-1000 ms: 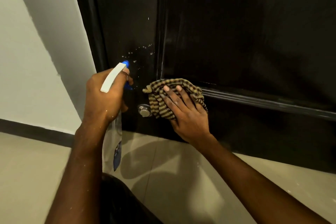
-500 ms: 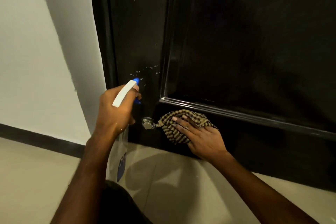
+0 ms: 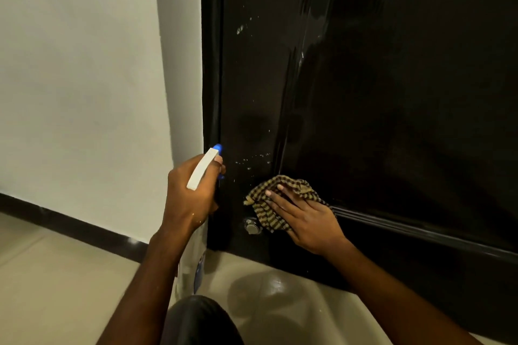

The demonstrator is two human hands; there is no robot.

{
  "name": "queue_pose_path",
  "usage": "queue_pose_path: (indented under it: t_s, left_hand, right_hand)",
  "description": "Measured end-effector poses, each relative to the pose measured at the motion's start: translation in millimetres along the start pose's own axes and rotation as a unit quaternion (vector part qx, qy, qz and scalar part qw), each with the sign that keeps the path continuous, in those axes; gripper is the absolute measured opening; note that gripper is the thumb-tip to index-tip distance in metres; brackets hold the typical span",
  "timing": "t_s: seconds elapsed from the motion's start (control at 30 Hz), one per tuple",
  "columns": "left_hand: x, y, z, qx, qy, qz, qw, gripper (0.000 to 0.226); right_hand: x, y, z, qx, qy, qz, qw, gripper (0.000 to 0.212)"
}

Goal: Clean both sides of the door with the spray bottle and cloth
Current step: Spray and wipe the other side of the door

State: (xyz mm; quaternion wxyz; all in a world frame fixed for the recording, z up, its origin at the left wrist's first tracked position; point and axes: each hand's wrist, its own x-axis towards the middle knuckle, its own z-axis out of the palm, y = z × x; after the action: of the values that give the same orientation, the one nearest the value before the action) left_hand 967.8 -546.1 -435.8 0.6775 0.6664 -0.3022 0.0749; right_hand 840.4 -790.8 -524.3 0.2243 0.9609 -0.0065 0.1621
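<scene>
A glossy black door [image 3: 392, 92] fills the right and centre of the view, with white droplets speckling its left stile. My left hand [image 3: 190, 193] grips a spray bottle [image 3: 202, 168] by its white trigger head, blue nozzle pointing at the door; the clear body hangs below my wrist. My right hand [image 3: 305, 218] presses a tan-and-black striped cloth [image 3: 269, 204] flat against the door's lower left, straight fingers spread over it, at the corner of the raised panel moulding.
A small round metal fitting [image 3: 251, 226] sits on the door just below the cloth. A white wall [image 3: 84, 78] with a dark skirting strip [image 3: 70, 225] stands left of the door frame. Beige floor tiles [image 3: 42, 288] lie below; my dark-clad knee [image 3: 196, 322] shows at the bottom.
My right hand moved the cloth down below the moulding, then back up and left to the panel corner. The view tilted upward, showing more of the door. The left hand keeps its grip.
</scene>
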Motion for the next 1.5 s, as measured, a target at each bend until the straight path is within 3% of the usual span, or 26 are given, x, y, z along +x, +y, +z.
queue_pose_path:
  t_s: [0.1, 0.17, 0.37, 0.57, 0.77, 0.87, 1.07, 1.17, 1.4, 1.5]
  left_hand:
    - [-1, 6, -2, -0.034, 0.002, -0.018, 0.999, 0.042]
    - [1, 7, 0, -0.021, 0.002, -0.008, 1.000, 0.044]
    - [10, 7, 14, -0.010, -0.011, -0.008, 1.000, 0.056]
    - [21, 34, 23, -0.018, -0.009, -0.017, 1.000, 0.058]
    - [45, 75, 28, -0.027, -0.023, 0.008, 0.999, 0.035]
    - [60, 97, 28, -0.041, -0.020, 0.010, 0.999, 0.031]
    - [82, 135, 26, -0.060, -0.053, 0.010, 0.997, 0.026]
    - [88, 146, 23, -0.064, -0.055, 0.017, 0.996, 0.025]
    - [90, 162, 22, -0.075, -0.054, 0.015, 0.996, 0.027]
    - [94, 172, 24, -0.080, -0.060, 0.017, 0.995, 0.030]
  right_hand:
    - [-15, 10, 6, 0.003, -0.017, -0.003, 1.000, 0.076]
    - [-12, 19, -5, -0.034, 0.006, -0.006, 0.999, 0.081]
    - [13, 21, -41, -0.097, 0.097, 0.065, 0.988, 0.068]
    - [7, 47, -49, -0.136, 0.050, -0.073, 0.987, 0.066]
    - [58, 80, -137, -0.149, 0.215, 0.054, 0.964, 0.065]
    - [85, 97, -182, -0.156, 0.256, 0.111, 0.947, 0.064]
    - [106, 122, -228, -0.197, 0.268, 0.141, 0.932, 0.064]
    - [110, 121, -227, -0.167, 0.282, 0.129, 0.936, 0.059]
    - [92, 136, -216, -0.221, 0.214, -0.033, 0.951, 0.056]
    - [101, 146, -238, -0.206, 0.253, 0.038, 0.944, 0.059]
